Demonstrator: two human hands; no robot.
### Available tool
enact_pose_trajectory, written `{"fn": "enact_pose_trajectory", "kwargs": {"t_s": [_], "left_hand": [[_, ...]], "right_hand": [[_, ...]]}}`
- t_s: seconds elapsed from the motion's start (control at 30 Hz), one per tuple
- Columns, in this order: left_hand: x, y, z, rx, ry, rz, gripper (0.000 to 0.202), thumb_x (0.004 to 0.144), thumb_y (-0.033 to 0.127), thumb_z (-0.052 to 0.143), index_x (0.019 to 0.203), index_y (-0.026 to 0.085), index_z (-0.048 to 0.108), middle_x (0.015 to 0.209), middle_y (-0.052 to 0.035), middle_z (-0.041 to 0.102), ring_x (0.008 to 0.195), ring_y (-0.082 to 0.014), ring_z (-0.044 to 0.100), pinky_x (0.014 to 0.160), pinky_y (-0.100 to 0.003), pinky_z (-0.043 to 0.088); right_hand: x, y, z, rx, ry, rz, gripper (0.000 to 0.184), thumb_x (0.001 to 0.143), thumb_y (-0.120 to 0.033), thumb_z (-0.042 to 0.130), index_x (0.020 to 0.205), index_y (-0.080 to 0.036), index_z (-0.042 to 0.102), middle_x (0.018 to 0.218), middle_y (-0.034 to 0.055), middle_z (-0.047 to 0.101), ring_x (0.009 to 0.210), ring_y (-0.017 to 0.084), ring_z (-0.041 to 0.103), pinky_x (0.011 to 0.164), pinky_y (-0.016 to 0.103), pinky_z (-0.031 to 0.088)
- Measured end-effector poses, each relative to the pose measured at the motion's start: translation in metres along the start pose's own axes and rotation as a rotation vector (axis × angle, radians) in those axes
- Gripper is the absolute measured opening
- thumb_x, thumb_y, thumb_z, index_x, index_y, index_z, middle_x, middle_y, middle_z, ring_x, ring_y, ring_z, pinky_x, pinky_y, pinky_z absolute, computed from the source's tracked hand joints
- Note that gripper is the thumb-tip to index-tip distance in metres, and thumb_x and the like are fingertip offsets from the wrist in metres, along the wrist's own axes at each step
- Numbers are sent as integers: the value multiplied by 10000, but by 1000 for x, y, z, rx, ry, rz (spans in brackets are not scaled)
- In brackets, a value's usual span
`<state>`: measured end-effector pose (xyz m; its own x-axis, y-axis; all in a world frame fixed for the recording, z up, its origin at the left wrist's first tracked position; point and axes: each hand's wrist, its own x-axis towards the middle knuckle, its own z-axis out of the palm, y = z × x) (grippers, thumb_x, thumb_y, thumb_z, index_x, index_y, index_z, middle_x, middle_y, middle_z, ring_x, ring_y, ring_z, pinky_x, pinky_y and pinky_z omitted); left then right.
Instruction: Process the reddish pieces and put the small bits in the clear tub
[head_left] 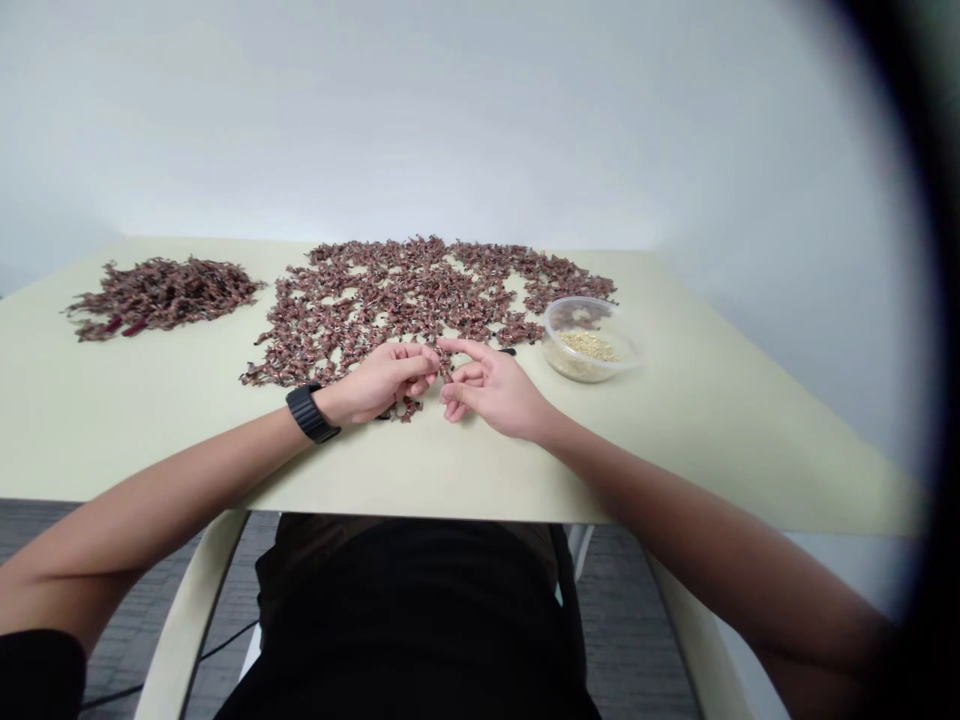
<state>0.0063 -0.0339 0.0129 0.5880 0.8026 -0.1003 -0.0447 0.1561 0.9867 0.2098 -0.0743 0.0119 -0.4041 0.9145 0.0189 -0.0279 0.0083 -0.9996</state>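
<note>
My left hand [386, 380], with a dark band on its wrist, pinches a small shriveled reddish-brown piece [445, 372] between thumb and fingertips. Facing it, my right hand [499, 390] has its index finger stretched toward the left fingertips. The right thumb and curled fingers close on the lower end of the same piece. Exactly what the piece is I cannot make out. Below the left hand lie a few similar loose pieces [406, 409]. Just behind both hands spreads a wide layer of reddish-brown pieces [397, 300]. Part of a black object [508, 351] shows beside the right hand.
At left on the pale table [150, 420] rises a heap of longer dried reddish-brown strands [172, 290], with dark red bits at its front. To the right stands a clear plastic bowl [562, 365] holding pale yellow flakes or seeds [589, 346]. A white wall [390, 120] borders the back.
</note>
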Motion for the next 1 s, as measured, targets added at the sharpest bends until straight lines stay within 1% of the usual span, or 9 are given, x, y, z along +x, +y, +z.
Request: {"fn": "enact_pose_trajectory", "kwargs": {"t_s": [0.1, 0.2, 0.33, 0.53, 0.6, 0.67, 0.77, 0.87, 1.0], "left_hand": [[0, 0, 1, 11, -6, -12, 189, 846, 317, 709, 776, 159, 629, 591, 23, 492, 520, -74, 424, 518, -227, 393], [1, -1, 0, 21, -9, -6, 151, 838, 286, 706, 794, 156, 643, 587, 28, 493, 505, -65, 413, 507, -217, 372], [2, -4, -2, 54, 0, 37, 88, 826, 233, 698, 831, 156, 656, 651, 14, 559, 516, -56, 441, 504, -204, 362], [-4, 0, 0, 228, 16, 64, 102, 849, 257, 664, 860, 161, 631, 592, 26, 538, 462, -58, 424, 424, -184, 324], [-7, 1, 1, 309, 32, 95, 108, 859, 264, 657, 888, 168, 617, 604, 29, 552, 454, -60, 442, 415, -181, 332], [-9, 1, 3, 403, 60, 150, 103, 867, 266, 645, 889, 172, 606, 623, 30, 568, 455, -63, 468, 425, -185, 356], [-12, 0, 7, 596, 106, 282, 78, 878, 247, 617, 866, 170, 616, 659, 26, 585, 503, -68, 497, 477, -195, 383], [-14, 1, 10, 827, 107, 430, 65, 888, 211, 597, 856, 171, 637, 727, 8, 619, 619, -90, 539, 582, -214, 421], [-16, 1, 6, 1147, 31, 611, 75, 928, 182, 563, 900, 178, 632, 795, -15, 636, 696, -117, 563, 670, -243, 447]], "right_hand": [[0, -3, 1, 12, -5, 22, 739, 839, -144, 767, 1506, -151, 449, 738, 2, 702, 622, 173, 718, 619, 298, 647], [-1, -7, 2, 31, -5, 68, 726, 845, -107, 752, 1504, -129, 446, 731, 9, 714, 605, 167, 715, 602, 280, 639], [-2, -9, 2, 14, -2, 86, 720, 864, -95, 727, 1519, -110, 429, 741, 23, 727, 596, 168, 716, 584, 271, 635], [-1, -6, 0, -5, -57, 83, 752, 881, -118, 710, 1559, -89, 386, 717, 27, 731, 574, 169, 711, 563, 266, 623], [-1, -5, -2, 14, -77, 96, 719, 879, -139, 718, 1535, -92, 427, 703, 18, 723, 564, 159, 704, 552, 250, 611], [0, -3, -4, 30, -113, 106, 620, 867, -189, 747, 1442, -93, 535, 698, 17, 715, 564, 153, 699, 537, 238, 598], [2, -1, -10, 28, -179, 116, 443, 826, -277, 802, 1211, -101, 670, 692, 22, 702, 561, 149, 691, 517, 226, 584], [2, -1, -14, 14, -219, 138, 365, 802, -313, 816, 1077, -111, 684, 683, 20, 696, 524, 136, 664, 493, 222, 568], [0, -5, -19, 4, -269, 173, 302, 804, -311, 798, 994, -115, 669, 665, 15, 684, 495, 118, 631, 446, 195, 511]]}}
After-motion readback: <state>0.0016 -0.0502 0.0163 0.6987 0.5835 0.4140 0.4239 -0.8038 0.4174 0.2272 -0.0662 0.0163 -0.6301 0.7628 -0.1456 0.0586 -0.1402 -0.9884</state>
